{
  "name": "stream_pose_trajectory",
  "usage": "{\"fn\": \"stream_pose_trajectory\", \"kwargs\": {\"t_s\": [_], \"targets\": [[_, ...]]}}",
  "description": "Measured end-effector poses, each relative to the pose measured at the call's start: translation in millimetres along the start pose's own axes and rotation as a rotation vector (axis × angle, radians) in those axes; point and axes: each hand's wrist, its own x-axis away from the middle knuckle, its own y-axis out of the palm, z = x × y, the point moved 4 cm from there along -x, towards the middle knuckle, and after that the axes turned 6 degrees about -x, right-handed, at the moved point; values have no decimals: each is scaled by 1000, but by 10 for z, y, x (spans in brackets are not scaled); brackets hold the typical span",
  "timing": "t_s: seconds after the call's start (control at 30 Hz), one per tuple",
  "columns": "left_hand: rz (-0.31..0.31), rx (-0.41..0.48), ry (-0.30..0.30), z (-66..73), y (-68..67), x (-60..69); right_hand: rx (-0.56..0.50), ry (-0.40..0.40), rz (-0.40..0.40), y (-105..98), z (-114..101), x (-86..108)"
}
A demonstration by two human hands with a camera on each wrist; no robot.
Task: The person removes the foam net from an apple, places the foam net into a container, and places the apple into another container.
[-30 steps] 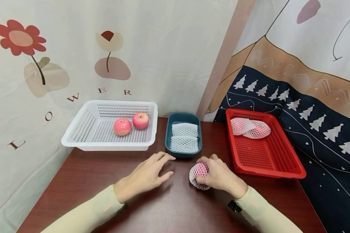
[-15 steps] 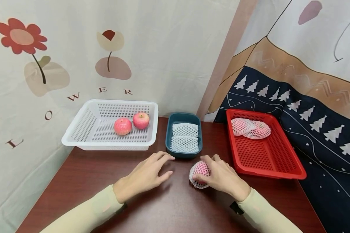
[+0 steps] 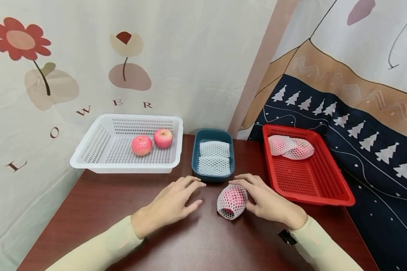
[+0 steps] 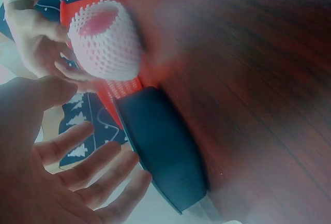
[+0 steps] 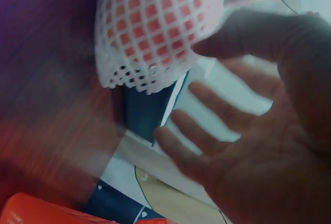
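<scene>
An apple in a white foam net (image 3: 232,202) sits on the brown table in front of the blue bin (image 3: 213,180). Red skin shows through the mesh and at the net's open end. Just right of it is my right hand (image 3: 266,199), fingers loosely bent and spread; the right wrist view (image 5: 258,146) shows no grip, though whether the thumb touches the net I cannot tell. My left hand (image 3: 169,203) hovers left of the netted apple, holding nothing, fingers apart. Two flattened white foam nets (image 3: 214,149) lie in the blue bin.
A white basket (image 3: 101,165) at the back left holds two bare apples (image 3: 142,145). At the right stands a red basket (image 3: 312,184) with two netted apples (image 3: 298,149) in its far left corner. Printed curtains (image 3: 196,56) hang close behind the containers.
My right hand has let go of the netted apple and drawn a little to the right. The apple has turned so its net opening faces the table's front. My left hand stays nearly still.
</scene>
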Motion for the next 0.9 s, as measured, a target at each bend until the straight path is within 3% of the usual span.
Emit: {"fn": "stream_pose_trajectory", "kwargs": {"t_s": [0.13,0.37,0.7,0.9], "targets": [[13,-18,32,41,-6,3,-9,-85,-80,72,10,-49],[12,-19,55,98,-1,13,-8,-104,-128,187,82,-110],[4,-65,90,149,40,2,-52,-18,-158,242,167,-154],[47,-108,141,207,40,-17,-87,25,-159,278,195,-167]]}}
